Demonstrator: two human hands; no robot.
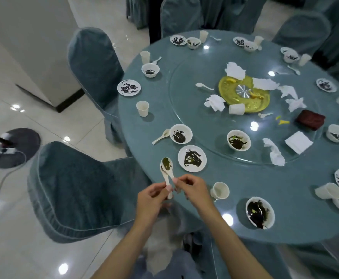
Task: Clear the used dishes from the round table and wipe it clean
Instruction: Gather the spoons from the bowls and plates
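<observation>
Over the near left edge of the round teal table, both my hands hold two stacked white spoons smeared with green residue. My left hand pinches the lower handle end. My right hand pinches a handle just above it. Close by on the table are a dirty plate, a dirty bowl with a spoon beside it, a paper cup and another dirty bowl. More used bowls, plates and cups ring the table's rim.
A glass turntable carries a gold plate, crumpled napkins, a bowl and a dark red box. Covered chairs stand at the left edge. A stand base with a cable sits on the tiled floor.
</observation>
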